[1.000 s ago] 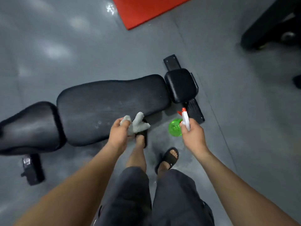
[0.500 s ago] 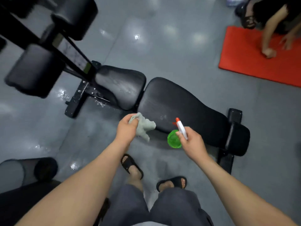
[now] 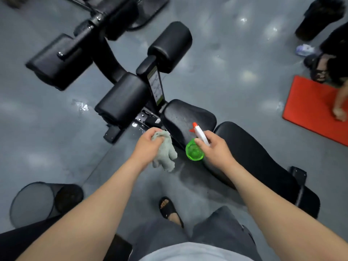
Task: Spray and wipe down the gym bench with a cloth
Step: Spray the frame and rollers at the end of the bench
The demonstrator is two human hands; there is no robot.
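Head view: the gym bench runs on a slant from its seat pad in the middle of the frame down to its foot at the lower right, with the long back pad between them. Its black roller pads stand beyond the seat, toward the upper left.

The left hand is closed tight around a bunched grey cloth, whose loose end hangs below the fist. It is just off the near edge of the seat pad, over the floor; whether the cloth touches the pad I cannot tell.

The right hand has its fingers curled around the neck of a spray bottle, over the near edge where the seat meets the back pad. The green body hangs toward the camera, and the white head and orange nozzle point up-left across the seat pad.

A mesh bin stands on the floor at the lower left.
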